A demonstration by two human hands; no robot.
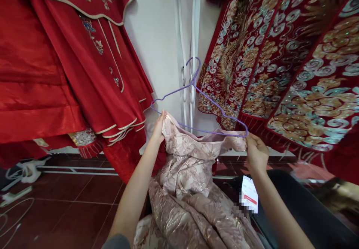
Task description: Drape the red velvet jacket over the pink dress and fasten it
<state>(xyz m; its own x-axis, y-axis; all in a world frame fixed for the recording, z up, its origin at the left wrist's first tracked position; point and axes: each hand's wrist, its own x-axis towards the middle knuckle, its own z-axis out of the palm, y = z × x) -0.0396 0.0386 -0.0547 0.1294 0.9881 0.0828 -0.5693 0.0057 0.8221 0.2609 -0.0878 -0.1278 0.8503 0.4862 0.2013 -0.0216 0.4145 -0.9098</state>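
A pale pink dress (pixel 190 166) with a shiny gold pattern hangs down in front of me, its skirt bunched at the bottom. My left hand (pixel 159 127) pinches the dress's top edge at its left shoulder, close to the left end of a purple wire hanger (pixel 209 98). At the other side, my right hand (pixel 256 152) is closed on the dress's right shoulder, touching the hanger's right end. The hanger's hook points up against the white poles. Its bottom bar runs along the dress's open neckline. My fingertips are partly hidden by the cloth.
Red embroidered garments (pixel 84 54) hang at the left, and heavily patterned red ones (pixel 280 54) at the right. White metal poles (pixel 193 35) stand before the wall. A lit phone screen or card (pixel 249 194) lies on a dark surface (pixel 297 204). White cables (pixel 17 226) trail over the tiled floor.
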